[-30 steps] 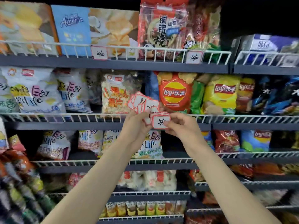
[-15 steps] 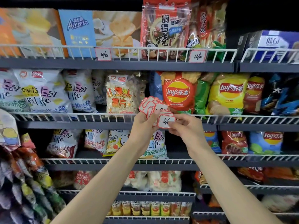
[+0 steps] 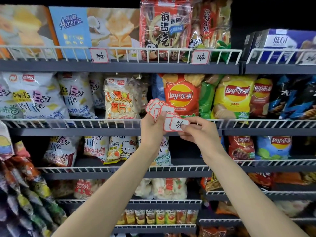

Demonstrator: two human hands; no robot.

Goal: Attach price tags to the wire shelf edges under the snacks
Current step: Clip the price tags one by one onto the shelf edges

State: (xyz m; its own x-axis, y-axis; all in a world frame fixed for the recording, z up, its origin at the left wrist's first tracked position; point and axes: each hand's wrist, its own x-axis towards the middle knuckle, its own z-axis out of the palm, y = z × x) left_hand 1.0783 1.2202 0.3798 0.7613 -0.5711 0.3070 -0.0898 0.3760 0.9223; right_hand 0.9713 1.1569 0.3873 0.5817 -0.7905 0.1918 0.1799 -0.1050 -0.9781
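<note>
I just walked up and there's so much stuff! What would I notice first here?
Probably the two hands in the middle: the left hand holds a fan of red-edged price tags, and the right hand pinches one tag marked 5. Right behind them, a bright red Lay's bag glows on the second shelf. Two tags, 20 and 12, already hang on the top wire edge.

Top shelf: you see a blue Ameria box (image 3: 72, 29) and a red see-through bag with a panda (image 3: 164, 29) side by side.
Far right, top: a dark box with a white label (image 3: 280, 41).
Bottom left: you see shiny packs hanging in a row (image 3: 25, 194).
Lowest shelf: small yellow boxes (image 3: 160, 217) stand in a line.
</note>
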